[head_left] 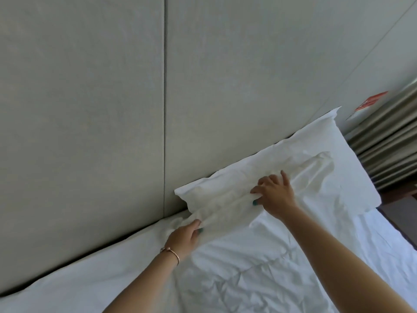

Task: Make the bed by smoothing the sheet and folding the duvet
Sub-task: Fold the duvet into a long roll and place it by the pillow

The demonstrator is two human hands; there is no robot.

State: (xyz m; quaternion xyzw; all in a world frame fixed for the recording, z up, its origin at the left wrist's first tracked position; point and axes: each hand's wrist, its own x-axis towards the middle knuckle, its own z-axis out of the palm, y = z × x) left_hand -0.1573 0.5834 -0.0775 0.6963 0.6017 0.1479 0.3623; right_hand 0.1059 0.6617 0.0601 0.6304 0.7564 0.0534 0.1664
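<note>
A white pillow (316, 154) lies against the grey padded headboard (90, 109). On it lies a cream-white strip of bunched cloth (230, 199). My left hand (184, 238) pinches the strip's lower left end near the pillow's corner. My right hand (275, 194) grips the strip at its middle, thumb underneath and fingers curled over it. Below the pillow spreads the crumpled white duvet (237, 279). The white sheet (90, 279) covers the mattress at the left, along the headboard.
Beige pleated curtains (388, 145) hang at the right beyond the pillow. A red and white card (370, 102) sits above them. A strip of dark floor (397, 208) shows beside the bed's right edge.
</note>
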